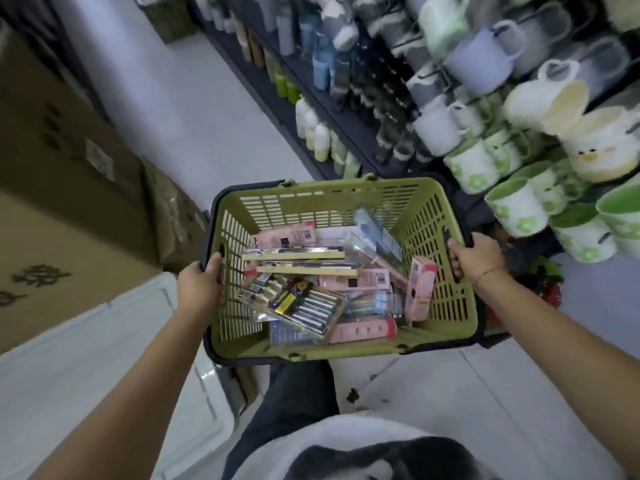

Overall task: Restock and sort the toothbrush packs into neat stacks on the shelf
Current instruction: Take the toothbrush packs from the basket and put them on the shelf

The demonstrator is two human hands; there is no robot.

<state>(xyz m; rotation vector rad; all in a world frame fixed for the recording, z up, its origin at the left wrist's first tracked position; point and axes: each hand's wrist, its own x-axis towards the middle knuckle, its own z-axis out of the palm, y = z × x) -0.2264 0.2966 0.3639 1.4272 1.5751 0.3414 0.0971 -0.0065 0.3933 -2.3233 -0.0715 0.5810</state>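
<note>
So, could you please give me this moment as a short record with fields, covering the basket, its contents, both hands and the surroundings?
carrier: green basket with dark rim, held up over the floor
contents: toothbrush packs in a loose, unsorted heap; pink, clear and dark packaging
left hand: left hand gripping the basket's left rim
right hand: right hand gripping the basket's right rim
right side: shelves of mugs and bottles, blurred
left side: cardboard boxes
task state: no packs out of the basket yet
</note>
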